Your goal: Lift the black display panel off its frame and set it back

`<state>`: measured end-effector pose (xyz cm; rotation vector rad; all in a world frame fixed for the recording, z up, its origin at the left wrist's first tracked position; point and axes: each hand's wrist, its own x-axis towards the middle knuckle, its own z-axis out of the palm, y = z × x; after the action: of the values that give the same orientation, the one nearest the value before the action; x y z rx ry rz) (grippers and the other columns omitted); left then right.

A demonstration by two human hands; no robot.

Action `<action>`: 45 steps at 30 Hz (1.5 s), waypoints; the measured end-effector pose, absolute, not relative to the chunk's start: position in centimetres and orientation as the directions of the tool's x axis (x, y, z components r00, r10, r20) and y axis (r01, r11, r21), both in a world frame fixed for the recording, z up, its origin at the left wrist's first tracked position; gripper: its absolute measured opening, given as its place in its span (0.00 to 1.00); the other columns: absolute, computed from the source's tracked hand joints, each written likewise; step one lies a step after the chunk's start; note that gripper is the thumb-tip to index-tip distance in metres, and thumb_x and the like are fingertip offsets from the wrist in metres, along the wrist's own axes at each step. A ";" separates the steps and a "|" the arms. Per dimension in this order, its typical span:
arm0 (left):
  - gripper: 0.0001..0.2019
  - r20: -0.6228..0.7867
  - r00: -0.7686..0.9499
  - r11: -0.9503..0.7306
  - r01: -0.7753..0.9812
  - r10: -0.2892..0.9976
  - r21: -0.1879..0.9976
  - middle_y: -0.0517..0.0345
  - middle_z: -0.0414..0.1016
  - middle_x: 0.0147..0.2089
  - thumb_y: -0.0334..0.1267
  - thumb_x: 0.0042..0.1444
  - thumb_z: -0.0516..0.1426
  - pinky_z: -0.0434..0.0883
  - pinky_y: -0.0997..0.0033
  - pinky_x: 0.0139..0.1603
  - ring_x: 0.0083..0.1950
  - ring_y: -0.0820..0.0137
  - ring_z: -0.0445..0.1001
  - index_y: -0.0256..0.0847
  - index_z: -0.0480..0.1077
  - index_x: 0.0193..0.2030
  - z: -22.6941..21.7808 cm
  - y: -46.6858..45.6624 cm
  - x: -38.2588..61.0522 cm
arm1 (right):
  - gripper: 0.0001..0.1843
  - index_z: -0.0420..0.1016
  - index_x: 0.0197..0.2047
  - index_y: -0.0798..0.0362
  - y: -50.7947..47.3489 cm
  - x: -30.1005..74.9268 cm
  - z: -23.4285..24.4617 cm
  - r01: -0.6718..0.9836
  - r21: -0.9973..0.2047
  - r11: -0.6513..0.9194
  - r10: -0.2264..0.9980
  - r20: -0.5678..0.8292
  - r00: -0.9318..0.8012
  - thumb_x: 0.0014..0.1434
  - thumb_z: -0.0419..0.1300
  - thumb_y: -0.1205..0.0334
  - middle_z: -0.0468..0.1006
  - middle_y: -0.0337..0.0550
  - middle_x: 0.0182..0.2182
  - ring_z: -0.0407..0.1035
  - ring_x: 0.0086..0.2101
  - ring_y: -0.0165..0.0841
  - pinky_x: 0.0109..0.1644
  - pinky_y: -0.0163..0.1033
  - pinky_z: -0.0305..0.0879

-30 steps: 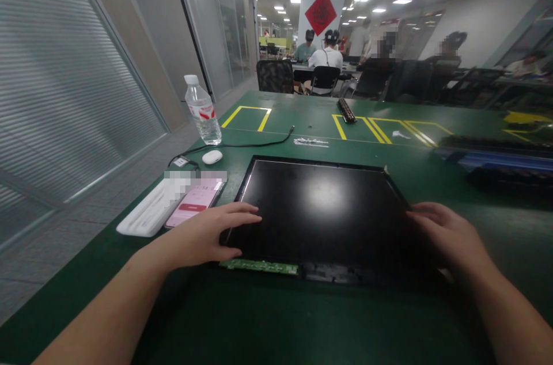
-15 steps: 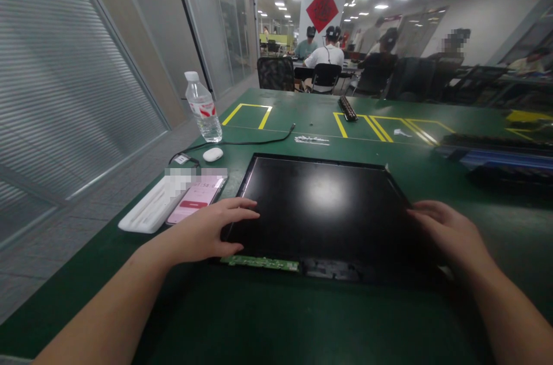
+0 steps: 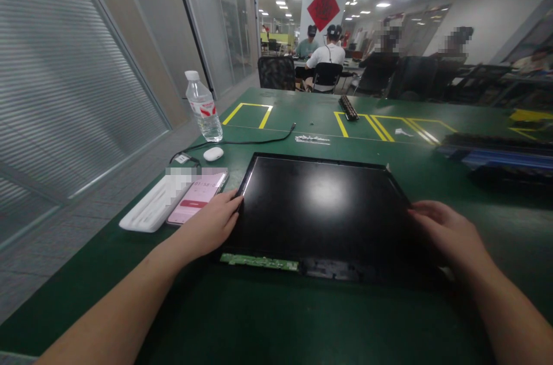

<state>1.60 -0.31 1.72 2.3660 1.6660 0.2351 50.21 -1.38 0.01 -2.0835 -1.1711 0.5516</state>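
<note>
A black flat display panel point(image 3: 319, 204) lies face up on the green table point(image 3: 276, 319), with a thin green circuit strip point(image 3: 259, 262) along its near edge. My left hand point(image 3: 211, 227) is at the panel's left edge, fingers together and curled against the rim. My right hand point(image 3: 449, 235) holds the panel's right edge, fingers bent over it.
Left of the panel lie a phone point(image 3: 196, 197) with a lit pink screen and a white tray point(image 3: 149, 210). Behind them are a small white oval case point(image 3: 213, 154), a black cable point(image 3: 254, 142) and a water bottle point(image 3: 204, 107). Dark long parts point(image 3: 496, 152) lie at the right. People sit at the far desks.
My left hand has slid off the panel's face to its left edge, and its spread fingers have closed together. My right hand has stayed on the right edge.
</note>
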 end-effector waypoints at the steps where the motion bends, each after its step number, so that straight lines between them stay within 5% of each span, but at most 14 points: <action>1: 0.25 0.002 0.335 -0.321 0.903 0.942 0.287 0.34 0.74 0.69 0.35 0.65 0.47 0.69 0.45 0.71 0.69 0.46 0.73 0.33 0.76 0.63 1.8 -0.3 1.7 | 0.21 0.80 0.43 0.48 -1.3 50.1 0.1 0.578 -0.728 -0.368 0.861 -0.033 0.507 0.47 0.64 0.48 0.86 0.48 0.38 0.79 0.38 0.47 0.42 0.49 0.71; 11: 0.27 0.006 0.264 -0.254 0.919 0.964 0.302 0.31 0.73 0.70 0.28 0.60 0.49 0.66 0.37 0.73 0.71 0.43 0.71 0.29 0.78 0.63 1.1 0.2 1.8 | 0.19 0.80 0.40 0.47 -1.1 50.1 0.2 0.634 -0.700 -0.331 0.873 0.028 0.487 0.46 0.63 0.48 0.86 0.48 0.37 0.79 0.40 0.47 0.45 0.50 0.72; 20: 0.29 -0.010 0.227 -0.213 0.928 0.974 0.307 0.30 0.72 0.70 0.24 0.59 0.47 0.64 0.43 0.75 0.72 0.46 0.69 0.25 0.76 0.64 1.1 0.3 2.3 | 0.17 0.79 0.37 0.46 -1.1 49.8 0.1 0.656 -0.688 -0.311 0.871 0.071 0.487 0.45 0.62 0.48 0.86 0.47 0.35 0.79 0.40 0.47 0.48 0.51 0.73; 39: 0.24 0.107 0.241 -0.263 0.899 0.965 0.349 0.31 0.77 0.64 0.30 0.61 0.48 0.68 0.36 0.71 0.67 0.44 0.74 0.31 0.78 0.58 0.1 0.6 1.9 | 0.17 0.81 0.37 0.47 -1.2 50.0 0.0 0.658 -0.699 -0.281 0.879 0.087 0.469 0.46 0.62 0.49 0.87 0.47 0.37 0.79 0.40 0.46 0.48 0.49 0.73; 45: 0.24 0.093 0.245 -0.262 0.904 0.965 0.339 0.29 0.76 0.66 0.29 0.61 0.47 0.61 0.33 0.75 0.75 0.42 0.65 0.31 0.76 0.59 -0.6 0.6 1.9 | 0.16 0.81 0.37 0.47 -1.2 50.2 -0.3 0.667 -0.691 -0.277 0.886 0.085 0.456 0.48 0.63 0.48 0.86 0.46 0.35 0.79 0.37 0.44 0.45 0.47 0.73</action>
<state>1.89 0.56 -0.58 2.2992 1.7594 0.4177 50.20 -1.25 -0.31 -2.0375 -1.2919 0.4195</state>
